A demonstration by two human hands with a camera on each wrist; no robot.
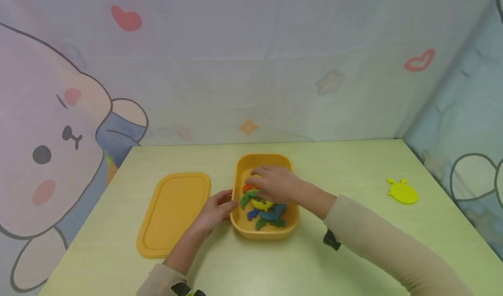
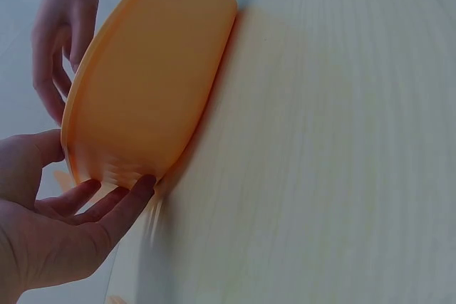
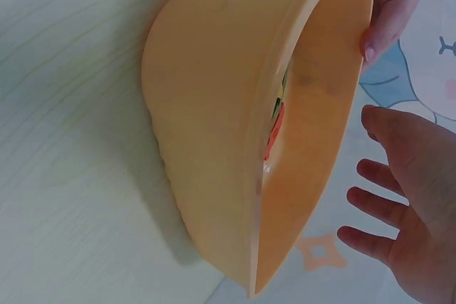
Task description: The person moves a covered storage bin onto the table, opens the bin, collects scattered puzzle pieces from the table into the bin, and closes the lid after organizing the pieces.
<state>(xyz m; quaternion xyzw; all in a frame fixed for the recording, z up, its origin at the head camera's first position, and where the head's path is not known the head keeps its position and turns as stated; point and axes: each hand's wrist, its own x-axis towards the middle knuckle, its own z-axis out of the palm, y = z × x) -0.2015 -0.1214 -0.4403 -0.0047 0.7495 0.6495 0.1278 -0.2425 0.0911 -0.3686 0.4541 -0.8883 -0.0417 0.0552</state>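
Observation:
An orange-yellow plastic box (image 1: 291, 232) stands mid-table with several flat animal-shaped pieces in it: green (image 1: 248, 196), yellow (image 1: 262, 205), blue (image 1: 271, 215) and red-orange (image 1: 246, 187). My left hand (image 1: 214, 212) holds the box's left side, thumb at the rim and fingers against the outer wall, as the left wrist view also shows. Over the box's opening hovers my right hand (image 1: 277, 183), covering part of the contents. In the right wrist view the right hand (image 3: 410, 194) has spread, slightly bent fingers, with nothing between them.
A matching orange-yellow lid (image 1: 174, 215) lies flat left of the box. Toward the table's right edge lies a bright yellow-green animal-shaped piece (image 1: 404, 193). Behind the table hangs a printed cloth (image 1: 283, 91), which continues along the sides.

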